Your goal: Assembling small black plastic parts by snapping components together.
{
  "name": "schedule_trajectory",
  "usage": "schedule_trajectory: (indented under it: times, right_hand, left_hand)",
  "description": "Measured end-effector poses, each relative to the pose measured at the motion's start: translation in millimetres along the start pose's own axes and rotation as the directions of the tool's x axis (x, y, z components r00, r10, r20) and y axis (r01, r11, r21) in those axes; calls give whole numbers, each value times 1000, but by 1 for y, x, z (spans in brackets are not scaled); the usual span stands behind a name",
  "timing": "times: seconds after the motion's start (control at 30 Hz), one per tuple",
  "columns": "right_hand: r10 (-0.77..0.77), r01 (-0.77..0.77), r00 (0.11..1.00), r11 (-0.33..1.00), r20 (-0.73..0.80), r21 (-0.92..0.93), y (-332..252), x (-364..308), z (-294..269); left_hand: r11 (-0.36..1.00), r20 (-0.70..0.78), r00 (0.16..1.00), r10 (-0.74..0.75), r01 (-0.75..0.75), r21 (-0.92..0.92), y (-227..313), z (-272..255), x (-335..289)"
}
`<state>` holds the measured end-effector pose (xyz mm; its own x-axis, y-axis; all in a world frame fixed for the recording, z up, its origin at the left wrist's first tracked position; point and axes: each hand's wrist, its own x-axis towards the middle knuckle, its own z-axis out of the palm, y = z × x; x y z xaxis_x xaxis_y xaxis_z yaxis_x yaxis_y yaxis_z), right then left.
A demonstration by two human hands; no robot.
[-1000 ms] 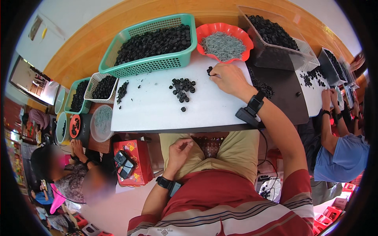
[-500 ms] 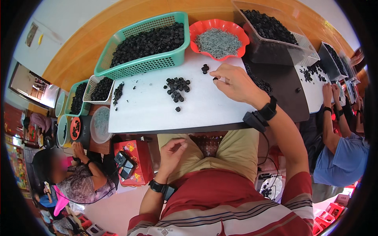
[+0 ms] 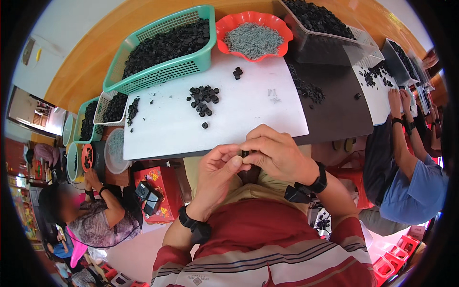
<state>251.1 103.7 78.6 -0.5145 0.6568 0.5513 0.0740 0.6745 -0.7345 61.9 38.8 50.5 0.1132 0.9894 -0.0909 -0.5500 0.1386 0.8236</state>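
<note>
My two hands meet just below the near edge of the white surface, over my lap. My left hand and right hand pinch together on one small black part, held between the fingertips; most of it is hidden, so I cannot tell its shape. Each wrist wears a black band.

On the surface lies a loose pile of the same small, chunky black parts, with a pair apart near the red bowl. That bowl has a scalloped plastic rim and holds thin grey metal pins. Beside it on the left, a green mesh basket is heaped with black parts. A clear bin at the right, cut off at the top, holds more.

Under the surface, to my left, stands a red box with yellow print, too small to make out. A person's arm works further along on the right.
</note>
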Motion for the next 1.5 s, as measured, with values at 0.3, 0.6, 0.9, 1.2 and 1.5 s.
schedule_trajectory:
  times: [0.3, 0.6, 0.9, 1.2, 1.5]
  right_hand:
    - [67, -71, 997, 992, 36, 104, 5, -20, -4]
    - [151, -153, 977, 988, 148, 2, 15, -10, -38]
    - [194, -172, 981, 829, -15, -532, 83, 27, -88]
    - [398, -341, 917, 729, -38, -594, 87, 38, -81]
    - [473, -448, 879, 773, -63, -448, 85, 40, -81]
  left_hand:
    - [964, 113, 978, -173, 192, -184, -9, 2, 0]
    - [976, 92, 982, -168, 179, -128, -18, -6, 4]
    - [994, 22, 993, -113, 113, -2, -24, 2, 5]
    - [993, -1, 994, -107, 107, 40, -25, 5, 5]
    - [994, 8, 995, -103, 103, 26, -29, 5, 9]
